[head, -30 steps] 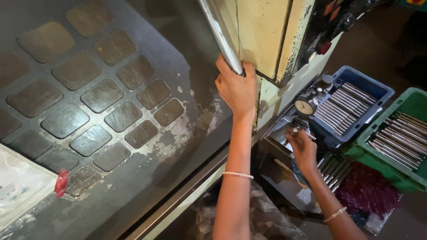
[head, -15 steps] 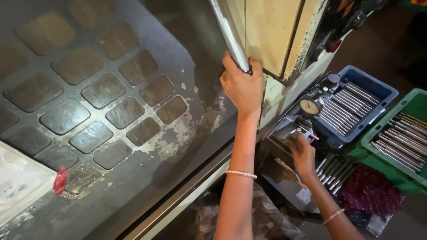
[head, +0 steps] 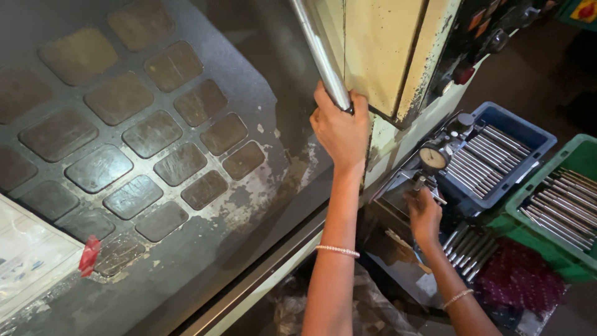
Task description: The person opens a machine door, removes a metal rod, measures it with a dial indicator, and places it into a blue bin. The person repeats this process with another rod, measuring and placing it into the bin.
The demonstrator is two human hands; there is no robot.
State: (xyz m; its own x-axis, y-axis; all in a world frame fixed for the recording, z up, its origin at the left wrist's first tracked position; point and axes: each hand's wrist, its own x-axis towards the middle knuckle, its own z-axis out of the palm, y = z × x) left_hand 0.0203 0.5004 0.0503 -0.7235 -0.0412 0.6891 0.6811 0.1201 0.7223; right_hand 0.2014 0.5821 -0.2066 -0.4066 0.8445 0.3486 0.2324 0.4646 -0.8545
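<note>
The left hand [head: 339, 127] is reaching up and its fingers are closing around the lower end of a shiny metal bar handle [head: 320, 53], which is running up toward 12 o'clock along the edge of a big dark machine door [head: 186, 205]. The door is carrying a window with many rounded square panes [head: 124, 143], and it is filling the view from 9 o'clock to the centre. A thin bracelet [head: 336, 250] is sitting on the left wrist.

The right hand [head: 425, 216] is resting lower, at about 4 o'clock from the left hand, just under a dial gauge [head: 433, 158] on its small stand. Its fingers are curling around something small at the gauge base, but I cannot tell what it is. At 3 o'clock of the gauge a blue tray [head: 528, 134] is holding a row of metal rods [head: 482, 158]. A green tray [head: 575, 155] with more rods is standing just beside it, at the right edge. A few loose rods [head: 463, 249] are lying near the right forearm.
</note>
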